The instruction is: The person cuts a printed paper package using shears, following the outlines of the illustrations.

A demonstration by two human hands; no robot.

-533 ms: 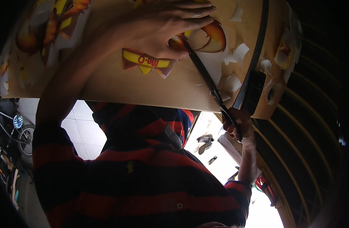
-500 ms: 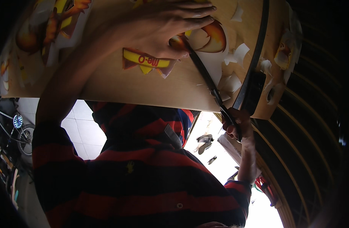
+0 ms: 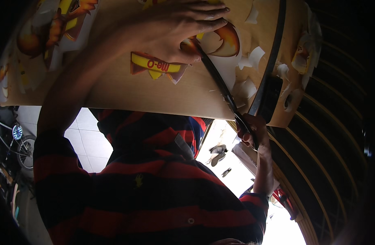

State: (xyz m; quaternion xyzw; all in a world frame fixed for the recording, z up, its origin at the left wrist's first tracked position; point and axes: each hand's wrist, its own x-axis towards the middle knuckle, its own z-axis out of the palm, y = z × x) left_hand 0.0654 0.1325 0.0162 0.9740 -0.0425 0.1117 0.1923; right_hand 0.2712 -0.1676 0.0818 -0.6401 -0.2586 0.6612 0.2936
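Observation:
My left hand lies with its fingers stretched out on a light brown board, over an orange printed cutout that it partly hides. In my right hand, at the board's near edge, is the lower end of a long, narrow dark tool. The tool runs up and leftward, and its far end reaches the cutout beside my left thumb. Its exact kind is unclear. A yellow and red printed sticker lies below my left hand, and an orange curled print is to its right.
White paper scraps are scattered on the board's right part. A long dark strip crosses there, with a black block near my right hand. More printed cutouts lie at left. Shoes and a bicycle wheel show below.
The whole picture has shifted slightly to the left. My hands and the dark tool keep nearly the same places relative to the board.

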